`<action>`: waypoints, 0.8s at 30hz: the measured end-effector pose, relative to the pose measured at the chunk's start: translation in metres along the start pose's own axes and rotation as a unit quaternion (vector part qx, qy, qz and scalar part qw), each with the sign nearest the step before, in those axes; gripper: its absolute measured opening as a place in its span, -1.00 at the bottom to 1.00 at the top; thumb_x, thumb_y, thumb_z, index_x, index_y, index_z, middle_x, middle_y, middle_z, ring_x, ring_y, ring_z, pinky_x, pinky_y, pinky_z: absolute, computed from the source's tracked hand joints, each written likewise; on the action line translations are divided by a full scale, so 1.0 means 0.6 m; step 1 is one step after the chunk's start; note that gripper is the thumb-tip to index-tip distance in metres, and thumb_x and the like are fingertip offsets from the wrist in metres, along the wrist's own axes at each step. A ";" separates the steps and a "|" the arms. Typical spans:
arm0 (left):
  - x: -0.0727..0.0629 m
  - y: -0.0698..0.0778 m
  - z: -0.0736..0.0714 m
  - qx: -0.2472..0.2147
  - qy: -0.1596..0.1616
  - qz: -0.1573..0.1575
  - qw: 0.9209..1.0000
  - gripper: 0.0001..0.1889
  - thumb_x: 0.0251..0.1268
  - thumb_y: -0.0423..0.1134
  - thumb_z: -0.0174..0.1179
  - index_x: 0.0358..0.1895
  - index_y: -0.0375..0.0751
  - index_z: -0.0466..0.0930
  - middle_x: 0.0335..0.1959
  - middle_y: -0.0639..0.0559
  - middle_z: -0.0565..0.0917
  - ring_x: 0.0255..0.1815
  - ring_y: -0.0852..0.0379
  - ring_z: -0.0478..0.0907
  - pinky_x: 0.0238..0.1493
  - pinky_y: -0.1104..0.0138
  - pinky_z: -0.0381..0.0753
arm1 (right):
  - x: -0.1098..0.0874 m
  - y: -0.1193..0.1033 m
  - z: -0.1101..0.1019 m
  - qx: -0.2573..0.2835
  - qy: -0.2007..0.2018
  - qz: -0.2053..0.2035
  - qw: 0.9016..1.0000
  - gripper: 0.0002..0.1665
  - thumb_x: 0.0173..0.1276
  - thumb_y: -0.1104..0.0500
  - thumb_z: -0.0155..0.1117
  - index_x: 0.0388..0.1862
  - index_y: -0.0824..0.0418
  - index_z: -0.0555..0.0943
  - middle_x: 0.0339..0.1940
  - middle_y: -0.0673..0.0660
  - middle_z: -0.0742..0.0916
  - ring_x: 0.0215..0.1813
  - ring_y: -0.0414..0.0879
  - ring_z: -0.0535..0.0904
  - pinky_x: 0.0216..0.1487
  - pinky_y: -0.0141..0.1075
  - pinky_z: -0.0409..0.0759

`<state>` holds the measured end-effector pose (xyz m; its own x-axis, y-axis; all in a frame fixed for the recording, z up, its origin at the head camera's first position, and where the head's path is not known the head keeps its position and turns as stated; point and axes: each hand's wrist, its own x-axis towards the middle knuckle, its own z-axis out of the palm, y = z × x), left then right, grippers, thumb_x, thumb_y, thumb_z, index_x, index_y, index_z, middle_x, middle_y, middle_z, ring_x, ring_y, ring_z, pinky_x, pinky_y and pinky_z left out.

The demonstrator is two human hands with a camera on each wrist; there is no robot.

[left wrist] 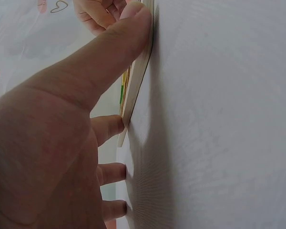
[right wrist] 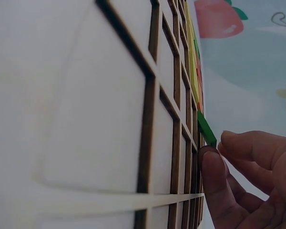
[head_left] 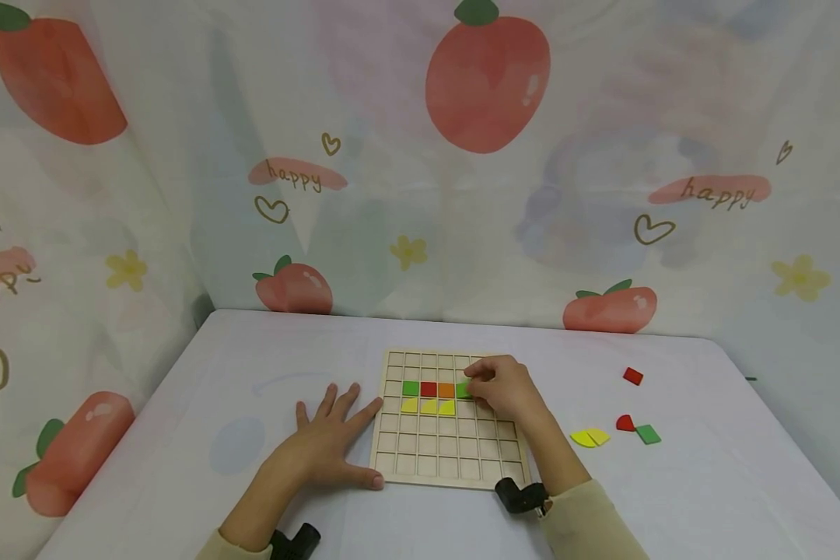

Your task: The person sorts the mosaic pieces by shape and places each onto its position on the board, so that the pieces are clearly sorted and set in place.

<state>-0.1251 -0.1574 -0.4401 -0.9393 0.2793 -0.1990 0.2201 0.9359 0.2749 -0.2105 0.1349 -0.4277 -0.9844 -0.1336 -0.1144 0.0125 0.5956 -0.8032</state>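
Note:
A pale wooden grid board (head_left: 430, 446) lies on the white table. My left hand (head_left: 322, 447) is spread flat beside it, its thumb and index fingertip right at the board's left edge. Over the right part of the board, my right hand (head_left: 509, 389) pinches a green square tile (right wrist: 206, 129) between thumb and fingers; the tile tilts into a cell. Left of it in the same row sit an orange tile (head_left: 446, 390), a red tile (head_left: 428, 389) and another green tile (head_left: 411, 388). Below them, three yellow pieces (head_left: 428, 407) each fill part of a cell.
Loose pieces lie right of the board: a red tile (head_left: 633, 376), a red rounded piece (head_left: 625, 423), a green tile (head_left: 648, 434) and two yellow pieces (head_left: 589, 438). A printed cloth (head_left: 490, 233) hangs behind the table.

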 end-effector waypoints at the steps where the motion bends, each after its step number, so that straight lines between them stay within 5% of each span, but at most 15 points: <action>1: 0.000 0.000 0.000 -0.001 0.001 0.000 1.000 0.22 -0.33 0.63 0.30 0.56 0.31 0.13 0.63 -0.11 0.02 0.62 -0.34 -0.22 0.31 -0.53 -0.24 | 0.000 0.000 -0.001 -0.001 -0.001 0.000 1.000 -0.77 0.28 0.28 0.38 -0.08 0.26 0.72 -0.33 0.10 0.73 -0.44 -0.10 0.64 -0.34 -0.27 0.66; 14: 0.001 0.001 0.002 0.002 0.000 -0.004 1.000 0.22 -0.34 0.64 0.29 0.56 0.32 0.13 0.63 -0.10 0.03 0.62 -0.34 -0.22 0.31 -0.53 -0.24 | -0.003 -0.002 -0.010 -0.027 0.000 -0.007 1.000 -0.77 0.32 0.24 0.32 -0.06 0.23 0.72 -0.42 0.04 0.74 -0.50 -0.10 0.63 -0.34 -0.28 0.56; 24: 0.000 0.003 0.001 0.001 -0.004 -0.007 1.000 0.22 -0.34 0.64 0.29 0.56 0.33 0.13 0.63 -0.09 0.02 0.63 -0.33 -0.22 0.31 -0.52 -0.25 | -0.009 -0.001 -0.015 0.002 -0.008 -0.004 1.000 -0.77 0.36 0.24 0.30 -0.04 0.27 0.71 -0.37 0.10 0.76 -0.48 -0.08 0.65 -0.37 -0.26 0.63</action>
<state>-0.1248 -0.1557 -0.4404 -0.9403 0.2683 -0.2096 0.2080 0.9401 0.2701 -0.2067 0.1425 -0.4212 -0.9814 -0.1518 -0.1176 0.0050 0.5917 -0.8062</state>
